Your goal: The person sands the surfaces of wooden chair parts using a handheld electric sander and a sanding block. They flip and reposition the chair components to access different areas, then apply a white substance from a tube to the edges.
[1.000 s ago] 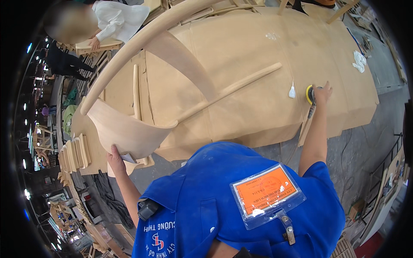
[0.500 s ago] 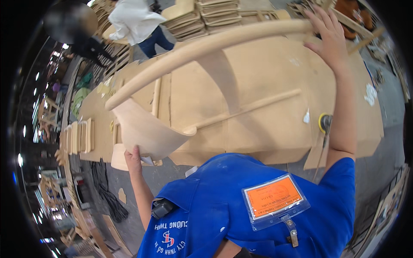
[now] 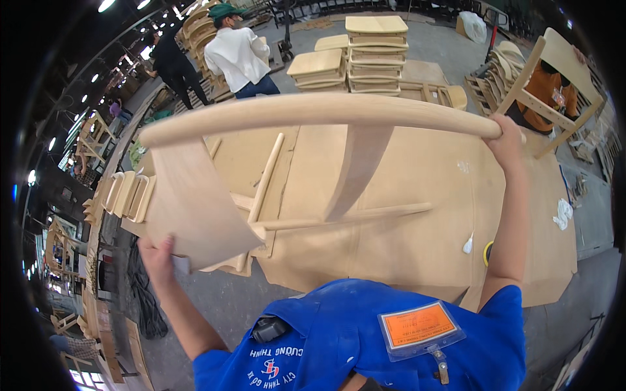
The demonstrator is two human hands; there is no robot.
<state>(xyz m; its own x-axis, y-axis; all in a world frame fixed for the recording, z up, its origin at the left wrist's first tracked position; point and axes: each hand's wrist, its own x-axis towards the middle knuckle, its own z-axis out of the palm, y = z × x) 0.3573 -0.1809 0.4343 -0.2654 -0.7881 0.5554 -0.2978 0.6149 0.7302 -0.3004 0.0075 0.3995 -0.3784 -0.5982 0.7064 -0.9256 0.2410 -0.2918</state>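
Note:
A pale wooden chair frame (image 3: 313, 109) is held tilted above the cardboard-covered table. It has a long curved rail, a wide bent panel (image 3: 199, 205), a narrower curved brace (image 3: 362, 166) and a thin round bar (image 3: 385, 214). My left hand (image 3: 158, 260) grips the panel's lower left edge, thumb on the near face and fingers mostly hidden behind it. A small greyish-white piece (image 3: 181, 264) shows beside those fingers; its kind is unclear. At the rail's other end, my right hand (image 3: 506, 142) is wrapped around the wood.
Brown cardboard (image 3: 430, 260) covers the table. On it lie more wooden parts (image 3: 266, 176), a small white object (image 3: 468, 244) and a yellow-edged tool (image 3: 488, 254) partly behind my right arm. Stacked seats (image 3: 377, 55) stand beyond. A person in orange (image 3: 548, 98) is behind another chair frame (image 3: 521, 85).
The rail's right end has come down and nearer, so the frame lies more level. My right hand has closed around that end; my left hand has moved left with the panel. The view has tipped up.

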